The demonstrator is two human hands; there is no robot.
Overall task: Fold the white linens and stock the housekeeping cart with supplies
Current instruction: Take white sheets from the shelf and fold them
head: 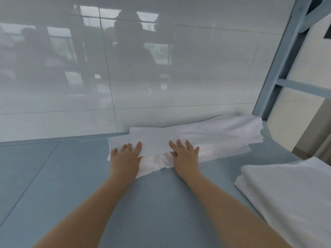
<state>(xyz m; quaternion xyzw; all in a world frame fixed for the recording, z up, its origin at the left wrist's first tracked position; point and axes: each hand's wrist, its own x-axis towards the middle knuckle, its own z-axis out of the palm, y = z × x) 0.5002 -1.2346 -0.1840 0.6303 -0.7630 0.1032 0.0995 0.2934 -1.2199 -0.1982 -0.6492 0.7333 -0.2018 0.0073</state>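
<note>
L hand (125, 155) + R hand (185, 153): flat, fingers straight, pressing long white cloth linen (197, 138) on blue desk (71, 176) by wall | folded white stack (290, 190) done, near R | cart not in view, stocking left

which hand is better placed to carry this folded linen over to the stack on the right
Right, probably. The right hand rests flat on the linen, nearer the stack; the left hand lies farther away.

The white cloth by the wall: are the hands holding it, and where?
Not gripped: both the left hand and right hand press flat on the folded white linen's near edge.
</note>
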